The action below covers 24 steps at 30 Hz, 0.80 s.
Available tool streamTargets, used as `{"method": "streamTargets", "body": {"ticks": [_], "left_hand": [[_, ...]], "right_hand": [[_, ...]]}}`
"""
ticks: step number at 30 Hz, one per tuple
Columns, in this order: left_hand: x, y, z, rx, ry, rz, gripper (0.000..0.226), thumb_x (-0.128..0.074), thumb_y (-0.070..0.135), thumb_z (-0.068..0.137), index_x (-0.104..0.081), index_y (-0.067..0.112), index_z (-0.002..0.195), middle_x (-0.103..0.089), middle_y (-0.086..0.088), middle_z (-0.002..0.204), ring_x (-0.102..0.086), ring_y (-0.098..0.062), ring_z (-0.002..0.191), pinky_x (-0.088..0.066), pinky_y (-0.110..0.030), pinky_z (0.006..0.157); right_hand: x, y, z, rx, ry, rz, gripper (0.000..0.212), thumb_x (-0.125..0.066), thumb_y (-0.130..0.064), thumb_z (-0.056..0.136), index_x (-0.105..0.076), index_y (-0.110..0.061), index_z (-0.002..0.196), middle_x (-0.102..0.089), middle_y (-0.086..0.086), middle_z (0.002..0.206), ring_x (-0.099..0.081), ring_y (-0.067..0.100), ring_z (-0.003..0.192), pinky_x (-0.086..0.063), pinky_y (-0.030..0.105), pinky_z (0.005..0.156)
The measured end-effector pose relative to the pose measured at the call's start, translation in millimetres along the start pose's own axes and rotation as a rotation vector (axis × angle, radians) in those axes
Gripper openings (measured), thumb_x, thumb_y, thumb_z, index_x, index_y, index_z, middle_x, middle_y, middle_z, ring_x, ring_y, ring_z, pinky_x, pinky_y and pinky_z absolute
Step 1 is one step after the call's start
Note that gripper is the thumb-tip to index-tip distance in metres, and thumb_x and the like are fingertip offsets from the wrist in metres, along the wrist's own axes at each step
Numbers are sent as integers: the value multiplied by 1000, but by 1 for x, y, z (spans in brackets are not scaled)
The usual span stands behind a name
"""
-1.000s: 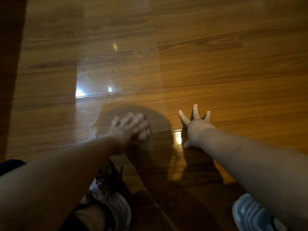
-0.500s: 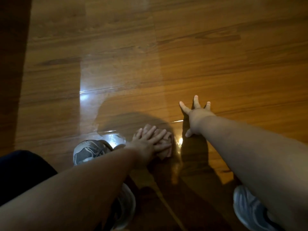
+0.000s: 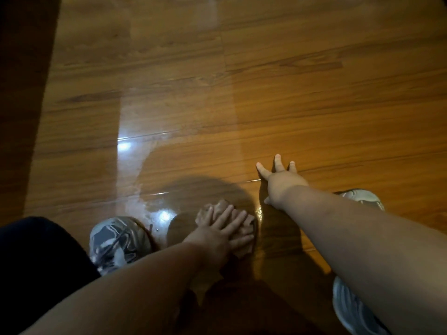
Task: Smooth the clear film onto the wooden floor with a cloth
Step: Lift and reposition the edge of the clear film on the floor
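A strip of clear film (image 3: 174, 112) lies on the wooden floor (image 3: 338, 105), running from near my feet away to the top of the view, glossy with light glare. My left hand (image 3: 217, 234) presses a crumpled brownish cloth (image 3: 243, 228) flat against the near part of the film, fingers straight over it. My right hand (image 3: 280, 181) rests on the floor just right of the film's right edge, fingers spread and straight, palm down.
My grey sneaker (image 3: 116, 240) stands on the floor left of the cloth. Another pale shoe (image 3: 348, 308) shows at the lower right, with part of one (image 3: 362, 198) behind my right forearm. A dark band (image 3: 21, 93) runs along the left side.
My left hand has drawn the cloth toward me and slightly right over the film. The view has tilted down, so the left shoe came into sight. My right hand stays planted.
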<state>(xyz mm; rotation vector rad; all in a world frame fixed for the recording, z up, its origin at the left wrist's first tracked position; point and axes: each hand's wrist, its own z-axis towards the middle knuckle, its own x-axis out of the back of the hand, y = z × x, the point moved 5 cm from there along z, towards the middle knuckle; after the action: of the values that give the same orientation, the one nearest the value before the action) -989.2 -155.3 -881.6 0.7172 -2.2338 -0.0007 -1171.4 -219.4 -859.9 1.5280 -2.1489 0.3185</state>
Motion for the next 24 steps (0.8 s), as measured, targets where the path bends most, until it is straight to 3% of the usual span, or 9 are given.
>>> {"method": "streamTargets", "body": {"ticks": [3, 5, 8, 11, 14, 16, 19, 21, 24], "left_hand": [[-6, -24, 2, 73, 19, 52, 62, -33, 38, 99, 5, 47, 148, 36, -1, 149, 25, -38, 141, 9, -61, 111], [-10, -64, -16, 365, 82, -84, 61, -31, 36, 100, 3, 42, 150, 24, -10, 157, 16, -41, 144, -1, -58, 114], [-22, -131, -58, 904, 240, -522, 67, -39, 34, 99, 1, 31, 153, 9, -22, 158, 1, -45, 144, -12, -54, 116], [-27, -151, -73, 1132, 283, -702, 64, -41, 38, 97, -11, 32, 153, 1, -22, 158, -13, -48, 141, -15, -54, 114], [-22, -109, -56, 1026, 355, -545, 58, -35, 44, 99, -13, 35, 152, 5, -17, 160, -3, -45, 143, -8, -58, 113], [-18, -59, -34, 638, 364, -327, 56, -27, 49, 99, -8, 41, 151, 11, -11, 160, 9, -43, 144, 3, -58, 113], [-29, -12, -21, 18, 222, -116, 53, -24, 53, 98, -6, 49, 148, 28, 5, 154, 31, -38, 138, 26, -53, 107], [-33, -41, -28, 14, 212, -65, 54, -25, 52, 98, -4, 50, 148, 32, 6, 152, 29, -35, 140, 18, -54, 112], [-34, -121, -55, 435, 384, -86, 59, -46, 41, 97, -24, 31, 151, -4, -21, 159, -6, -53, 141, -14, -63, 111]], "right_hand": [[-10, -2, -12, 37, 22, -34, 98, -60, -11, 92, 14, -46, 146, 31, 1, 154, 15, 36, 144, -30, 52, 111], [-12, -5, -17, 51, 32, -20, 99, -57, -2, 91, 14, -45, 146, 31, 1, 154, 15, 35, 144, -30, 52, 111], [-13, -8, -16, 68, 85, 31, 92, -51, -2, 93, 10, -43, 148, 28, 0, 155, 14, 30, 145, -24, 49, 115], [-22, -13, -14, 143, 172, 74, 73, -44, -18, 98, 0, -45, 149, 22, -4, 157, 13, 26, 146, -10, 47, 119], [-28, -19, -9, 153, 283, 142, 64, -40, -31, 98, -2, -47, 148, 18, -5, 158, 14, 27, 146, -3, 47, 117], [-28, -22, -5, 137, 328, 166, 64, -40, -33, 97, -4, -47, 148, 17, -4, 159, 14, 26, 146, -2, 47, 117], [-13, -30, -3, 212, 460, 172, 60, -39, -33, 96, -11, -42, 149, 9, -4, 160, 9, 23, 147, -4, 44, 117], [8, -44, -3, 309, 542, 180, 60, -38, -31, 96, -13, -40, 149, 5, -5, 160, 7, 21, 147, -5, 43, 117], [42, -76, 4, 375, 545, 224, 60, -39, -33, 95, -13, -41, 149, 5, -5, 160, 6, 22, 147, -6, 45, 117]]}}
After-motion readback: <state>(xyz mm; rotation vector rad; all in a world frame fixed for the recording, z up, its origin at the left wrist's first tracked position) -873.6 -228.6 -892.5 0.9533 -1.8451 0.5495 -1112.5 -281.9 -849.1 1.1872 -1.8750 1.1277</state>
